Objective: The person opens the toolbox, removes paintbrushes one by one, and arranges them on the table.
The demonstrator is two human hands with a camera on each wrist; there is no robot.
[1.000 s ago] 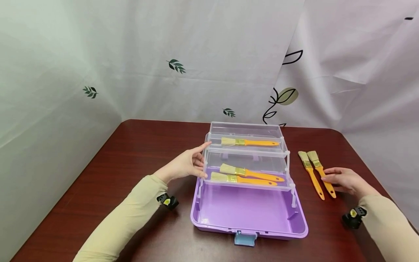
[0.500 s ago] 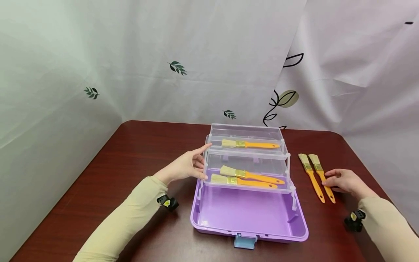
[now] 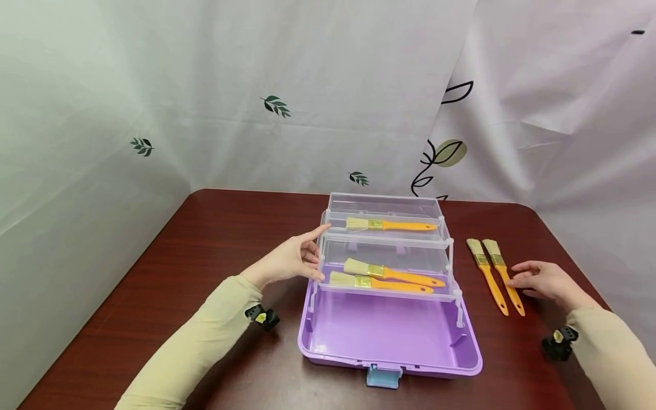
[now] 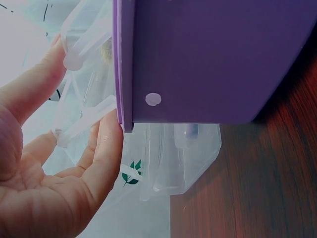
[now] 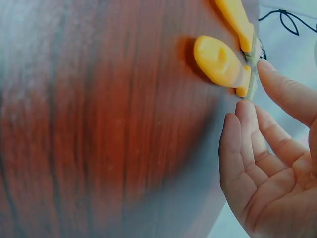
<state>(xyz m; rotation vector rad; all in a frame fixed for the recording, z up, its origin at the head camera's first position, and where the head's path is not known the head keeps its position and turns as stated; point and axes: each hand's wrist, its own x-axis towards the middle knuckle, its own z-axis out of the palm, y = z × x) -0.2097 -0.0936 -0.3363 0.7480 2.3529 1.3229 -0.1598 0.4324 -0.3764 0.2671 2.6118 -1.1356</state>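
While both loose brushes are lying on the tabletop (image 3: 230, 233) right of the purple case (image 3: 389, 330), their bristles are pointing away from the person and their handles are running back toward the near edge, ends angling right. Long axes are sitting nearly parallel, the left loose brush (image 3: 487, 276) and the right loose brush (image 3: 502, 269) lying close side by side. The right hand (image 3: 550, 283) is hovering low by the right loose brush's handle, reaching in from the right, palm facing left, fingers extending loosely together and the thumb standing apart; it is grasping nothing, and whether a fingertip is touching the handle, cannot tell. The left hand (image 3: 286, 261) is reaching in from the left at the case's clear trays, forefinger stretching to the upper tray (image 3: 389, 240), thumb touching the lower tray (image 3: 410, 295) near its front left corner, digits spreading rather than clenching, some of them resting by the clear hinge arms. Three more brushes are lying crosswise in the trays, bristles pointing left, handles right: one upper-tray brush (image 3: 391, 224) running almost straight across, and in the lower tray a rear brush (image 3: 394, 273) angling down to the right just behind a front brush (image 3: 381, 283). A blue latch (image 3: 384, 376) is hanging at the case's front. Both forearms are wearing pale sleeves (image 3: 205, 324).
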